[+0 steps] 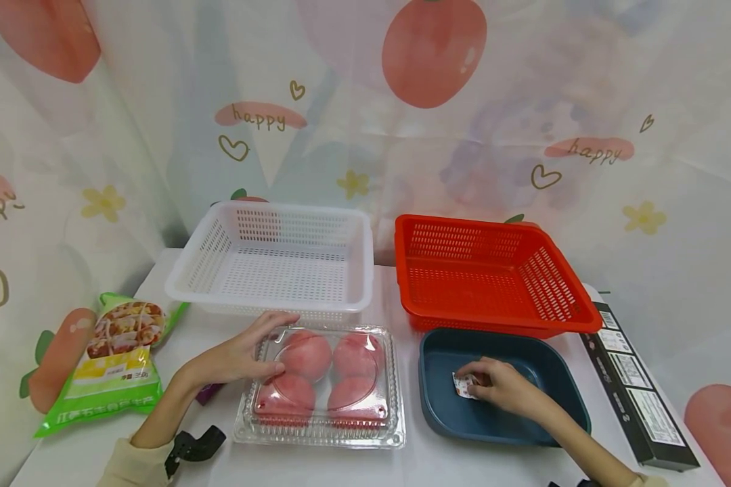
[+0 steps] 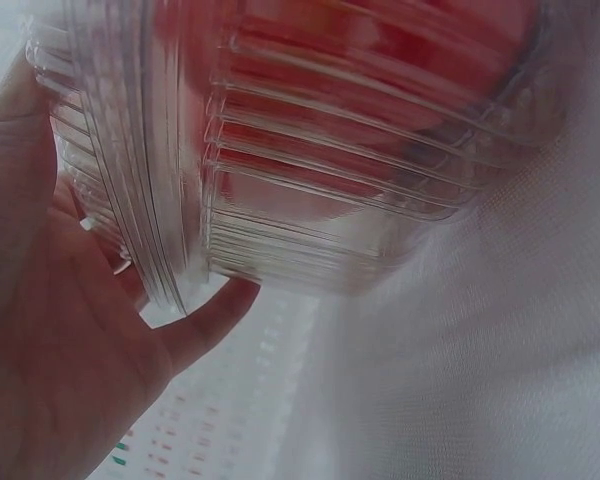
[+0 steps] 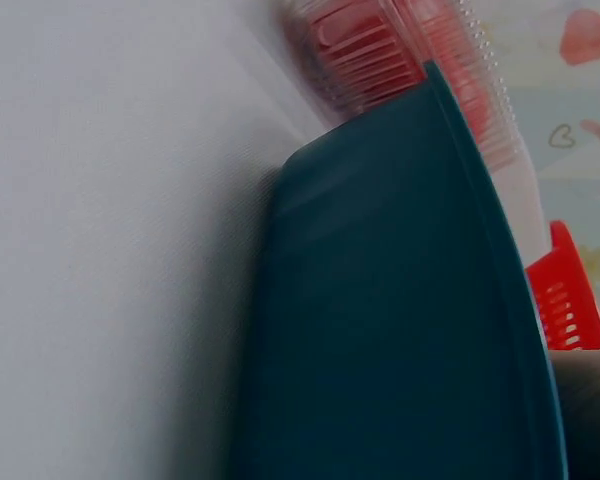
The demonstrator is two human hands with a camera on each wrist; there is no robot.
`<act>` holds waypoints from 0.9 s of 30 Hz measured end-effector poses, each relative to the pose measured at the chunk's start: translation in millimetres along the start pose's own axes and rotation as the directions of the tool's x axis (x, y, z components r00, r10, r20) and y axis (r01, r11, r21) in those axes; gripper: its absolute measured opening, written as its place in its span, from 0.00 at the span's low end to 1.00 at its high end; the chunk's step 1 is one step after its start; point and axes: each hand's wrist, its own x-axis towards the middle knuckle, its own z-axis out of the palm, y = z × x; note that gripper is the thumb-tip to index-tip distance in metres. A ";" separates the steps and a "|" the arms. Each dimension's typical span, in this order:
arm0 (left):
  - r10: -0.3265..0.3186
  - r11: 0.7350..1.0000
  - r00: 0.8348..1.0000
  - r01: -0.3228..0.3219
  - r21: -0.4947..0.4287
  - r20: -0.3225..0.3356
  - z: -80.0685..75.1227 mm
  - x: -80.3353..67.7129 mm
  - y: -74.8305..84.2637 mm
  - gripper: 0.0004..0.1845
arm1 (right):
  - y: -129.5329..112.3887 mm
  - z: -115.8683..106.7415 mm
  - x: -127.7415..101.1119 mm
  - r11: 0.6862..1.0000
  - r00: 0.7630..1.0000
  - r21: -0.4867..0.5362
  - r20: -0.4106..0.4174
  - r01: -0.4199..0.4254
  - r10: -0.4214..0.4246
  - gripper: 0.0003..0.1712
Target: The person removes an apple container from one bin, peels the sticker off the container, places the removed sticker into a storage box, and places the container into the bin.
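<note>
A clear plastic clamshell box (image 1: 319,436) with several round pinkish-red pieces (image 1: 304,355) inside stands at the front middle of the table. My left hand (image 1: 244,352) holds its far left corner, thumb over the lid; the left wrist view shows a finger (image 2: 215,320) reaching behind the ribbed wall. Inside a dark blue basin (image 1: 505,429), my right hand (image 1: 502,385) pinches a small white printed packet (image 1: 464,385) low over the bottom. In the right wrist view the basin's side hides the hand's fingers and the packet.
Behind the box stands a white slotted basket (image 1: 280,297), with a red one (image 1: 493,318) behind the basin. A green food bag (image 1: 116,365) lies at left, near a dark purple item (image 1: 209,392) partly under my left forearm. A long black box (image 1: 639,399) lies along the right edge.
</note>
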 end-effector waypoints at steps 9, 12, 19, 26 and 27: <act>0.003 1.000 1.000 -0.003 0.013 0.008 -1.0 0.2 -2.0 0.41 | 4.1 1.7 0.8 0.999 1.000 0.036 0.011 0.022 -0.022 0.13; -0.002 1.000 1.000 0.002 0.011 0.011 -1.2 0.4 -2.1 0.41 | 4.7 1.6 1.1 0.999 1.000 0.047 0.017 0.025 -0.026 0.12; -0.004 1.000 1.000 0.004 -0.006 0.010 -1.4 -0.1 1.4 0.41 | 5.6 0.9 1.2 0.997 0.999 0.075 0.038 0.035 -0.038 0.09; 0.003 1.000 1.000 -0.003 0.007 0.007 -0.3 0.5 -2.4 0.41 | 7.3 1.7 1.1 0.998 0.999 0.058 0.028 0.025 -0.027 0.09; 0.004 1.000 1.000 -0.004 0.010 0.007 -0.1 0.5 -3.1 0.41 | 7.2 2.0 0.9 0.999 1.000 0.050 0.023 0.018 -0.020 0.09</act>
